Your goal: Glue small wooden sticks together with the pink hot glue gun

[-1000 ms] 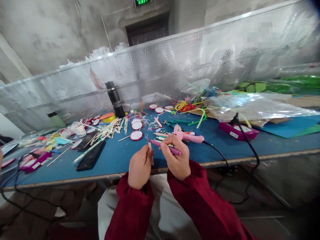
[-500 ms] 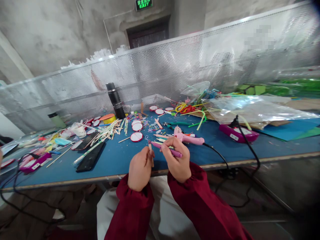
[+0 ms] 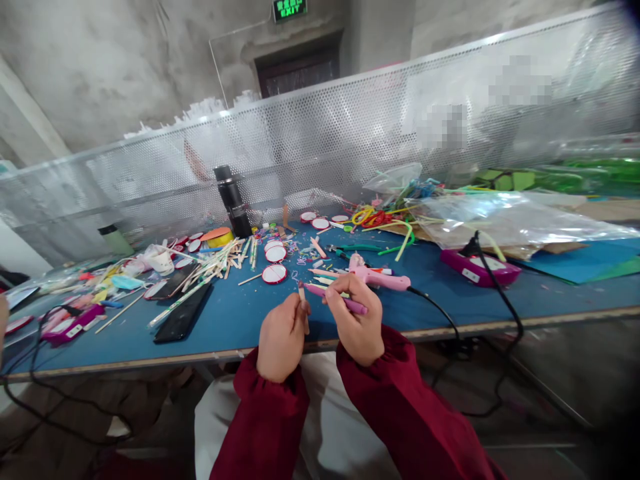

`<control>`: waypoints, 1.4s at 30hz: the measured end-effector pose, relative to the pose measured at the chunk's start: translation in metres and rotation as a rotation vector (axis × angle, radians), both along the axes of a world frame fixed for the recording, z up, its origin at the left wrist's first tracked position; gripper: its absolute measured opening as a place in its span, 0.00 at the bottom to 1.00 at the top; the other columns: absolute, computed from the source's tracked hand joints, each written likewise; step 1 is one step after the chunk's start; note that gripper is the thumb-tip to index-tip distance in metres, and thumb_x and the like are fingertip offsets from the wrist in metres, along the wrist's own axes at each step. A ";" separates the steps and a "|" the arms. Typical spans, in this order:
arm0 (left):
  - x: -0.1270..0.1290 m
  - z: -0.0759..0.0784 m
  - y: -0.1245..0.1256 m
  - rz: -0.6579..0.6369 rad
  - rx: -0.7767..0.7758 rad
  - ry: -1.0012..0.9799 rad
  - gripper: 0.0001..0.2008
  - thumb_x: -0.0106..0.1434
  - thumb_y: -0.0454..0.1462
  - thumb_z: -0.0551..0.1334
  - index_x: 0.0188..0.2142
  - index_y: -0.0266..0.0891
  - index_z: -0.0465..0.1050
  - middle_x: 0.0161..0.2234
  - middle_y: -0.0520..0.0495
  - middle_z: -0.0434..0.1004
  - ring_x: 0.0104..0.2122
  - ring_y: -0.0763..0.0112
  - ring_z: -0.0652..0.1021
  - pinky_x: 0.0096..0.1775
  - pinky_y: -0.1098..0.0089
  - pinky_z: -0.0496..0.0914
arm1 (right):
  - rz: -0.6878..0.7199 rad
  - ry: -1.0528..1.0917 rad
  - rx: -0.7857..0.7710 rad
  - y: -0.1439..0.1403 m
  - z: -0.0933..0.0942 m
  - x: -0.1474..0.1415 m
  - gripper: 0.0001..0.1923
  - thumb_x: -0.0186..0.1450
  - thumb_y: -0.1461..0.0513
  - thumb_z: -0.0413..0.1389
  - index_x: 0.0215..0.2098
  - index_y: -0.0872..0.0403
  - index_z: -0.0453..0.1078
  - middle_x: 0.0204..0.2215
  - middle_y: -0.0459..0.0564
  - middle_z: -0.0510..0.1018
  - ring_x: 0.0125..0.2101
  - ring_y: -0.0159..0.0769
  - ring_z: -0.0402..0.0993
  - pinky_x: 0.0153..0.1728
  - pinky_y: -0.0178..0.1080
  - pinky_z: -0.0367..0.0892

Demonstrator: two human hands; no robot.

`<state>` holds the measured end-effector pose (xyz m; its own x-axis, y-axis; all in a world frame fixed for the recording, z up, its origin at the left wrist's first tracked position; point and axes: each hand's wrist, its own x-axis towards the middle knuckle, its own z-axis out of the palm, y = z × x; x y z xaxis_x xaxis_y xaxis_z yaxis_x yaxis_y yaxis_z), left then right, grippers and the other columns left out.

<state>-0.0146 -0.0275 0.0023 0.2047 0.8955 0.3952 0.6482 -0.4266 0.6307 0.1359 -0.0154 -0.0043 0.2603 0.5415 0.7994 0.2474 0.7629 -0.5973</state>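
My left hand (image 3: 281,339) pinches a small wooden craft stick (image 3: 302,292) upright near the table's front edge; its top end looks dark purple. In my right hand (image 3: 357,321) a pink-purple marker pen (image 3: 317,291) is held like a writing tool, its tip pointing left at the stick's top. Whether tip and stick touch is too small to tell. Just beyond my right hand lies a pink glue gun (image 3: 387,279) with several coloured pens beside it. White discs with red rims, one of them a round disc (image 3: 275,274), lie beyond my left hand.
A black phone (image 3: 183,313) and a pile of wooden sticks (image 3: 227,259) lie to the left. A black bottle (image 3: 233,200) stands at the back by the perforated metal screen (image 3: 310,147). On the right are a purple power strip (image 3: 479,268) with a cable and plastic sheets (image 3: 520,217).
Both hands keep nearly the same pose and hold the same things. The view has shifted very slightly.
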 end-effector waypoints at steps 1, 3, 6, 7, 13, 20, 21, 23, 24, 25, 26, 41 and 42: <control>0.000 0.000 0.000 0.000 0.001 0.002 0.18 0.78 0.45 0.46 0.33 0.43 0.63 0.25 0.52 0.71 0.28 0.67 0.72 0.35 0.67 0.59 | -0.002 0.001 0.003 0.000 0.000 0.000 0.12 0.71 0.64 0.54 0.28 0.50 0.67 0.26 0.45 0.72 0.30 0.36 0.69 0.35 0.42 0.64; 0.000 0.000 0.000 0.001 0.000 0.006 0.18 0.78 0.45 0.47 0.33 0.43 0.63 0.25 0.52 0.72 0.28 0.67 0.72 0.34 0.67 0.59 | 0.007 -0.005 0.010 0.000 0.000 0.000 0.11 0.70 0.64 0.54 0.28 0.50 0.67 0.26 0.45 0.72 0.30 0.37 0.69 0.35 0.43 0.65; 0.000 0.000 0.000 0.006 -0.008 0.015 0.18 0.78 0.45 0.47 0.32 0.43 0.63 0.25 0.52 0.71 0.28 0.67 0.72 0.34 0.67 0.59 | 0.026 -0.010 0.005 0.000 -0.001 0.000 0.12 0.71 0.64 0.54 0.28 0.50 0.67 0.26 0.45 0.72 0.30 0.37 0.69 0.36 0.43 0.65; 0.000 0.000 0.000 0.007 -0.009 0.017 0.19 0.78 0.45 0.46 0.32 0.43 0.63 0.25 0.52 0.71 0.28 0.67 0.72 0.34 0.67 0.60 | 0.027 -0.005 0.001 0.000 -0.001 0.000 0.12 0.71 0.64 0.54 0.28 0.50 0.67 0.26 0.45 0.72 0.30 0.37 0.68 0.36 0.43 0.65; 0.000 0.000 0.000 0.016 0.010 0.030 0.18 0.78 0.44 0.47 0.32 0.43 0.64 0.26 0.52 0.72 0.28 0.67 0.73 0.34 0.68 0.61 | 0.007 0.002 -0.014 0.000 -0.001 -0.001 0.12 0.71 0.64 0.54 0.28 0.50 0.66 0.26 0.45 0.72 0.30 0.37 0.69 0.35 0.44 0.66; 0.001 0.000 0.000 0.013 0.013 0.031 0.18 0.78 0.43 0.47 0.32 0.43 0.64 0.26 0.52 0.71 0.29 0.67 0.73 0.34 0.68 0.61 | 0.033 -0.013 -0.015 0.000 0.000 0.000 0.11 0.70 0.64 0.54 0.28 0.50 0.66 0.26 0.45 0.72 0.30 0.37 0.69 0.35 0.42 0.66; 0.001 0.000 0.000 0.011 0.015 0.030 0.18 0.78 0.43 0.47 0.33 0.43 0.64 0.26 0.52 0.71 0.29 0.67 0.72 0.34 0.68 0.61 | 0.037 -0.015 -0.015 0.000 0.000 0.000 0.12 0.70 0.64 0.54 0.28 0.50 0.66 0.26 0.46 0.72 0.30 0.37 0.69 0.35 0.42 0.66; 0.001 0.000 0.000 0.010 0.014 0.034 0.18 0.78 0.43 0.47 0.33 0.43 0.64 0.26 0.52 0.71 0.29 0.67 0.72 0.35 0.68 0.61 | 0.042 -0.019 -0.014 -0.001 0.000 0.000 0.12 0.70 0.64 0.54 0.27 0.50 0.67 0.26 0.46 0.72 0.30 0.37 0.69 0.35 0.42 0.66; 0.001 0.001 0.000 0.011 0.011 0.037 0.17 0.78 0.43 0.47 0.33 0.43 0.64 0.26 0.52 0.71 0.28 0.67 0.72 0.35 0.68 0.61 | 0.043 -0.019 -0.014 -0.001 0.000 0.000 0.12 0.70 0.64 0.54 0.27 0.50 0.67 0.25 0.46 0.72 0.30 0.37 0.69 0.35 0.42 0.66; 0.001 0.001 0.000 0.012 0.009 0.041 0.18 0.78 0.43 0.47 0.33 0.43 0.64 0.26 0.52 0.71 0.28 0.67 0.72 0.35 0.68 0.61 | 0.042 -0.017 -0.015 -0.001 0.000 0.000 0.12 0.70 0.64 0.54 0.27 0.50 0.67 0.25 0.46 0.72 0.30 0.37 0.69 0.35 0.42 0.66; 0.001 0.000 0.000 0.014 0.008 0.044 0.18 0.78 0.43 0.47 0.32 0.43 0.64 0.26 0.52 0.71 0.28 0.67 0.72 0.35 0.68 0.61 | 0.038 -0.013 -0.017 -0.001 0.000 0.000 0.12 0.70 0.64 0.54 0.27 0.50 0.67 0.25 0.46 0.72 0.30 0.37 0.69 0.34 0.42 0.65; 0.000 0.000 0.000 0.012 0.000 0.041 0.18 0.78 0.44 0.46 0.33 0.43 0.64 0.26 0.51 0.72 0.29 0.66 0.73 0.35 0.67 0.60 | 0.008 0.011 -0.029 -0.001 0.000 0.000 0.12 0.70 0.63 0.54 0.28 0.50 0.67 0.25 0.45 0.73 0.29 0.36 0.69 0.34 0.42 0.65; 0.000 0.000 0.000 0.015 0.001 0.042 0.17 0.78 0.44 0.46 0.33 0.43 0.64 0.26 0.52 0.72 0.29 0.66 0.73 0.35 0.67 0.61 | 0.010 0.011 -0.031 -0.001 0.000 0.000 0.12 0.70 0.63 0.54 0.28 0.50 0.67 0.25 0.45 0.72 0.29 0.36 0.69 0.34 0.42 0.65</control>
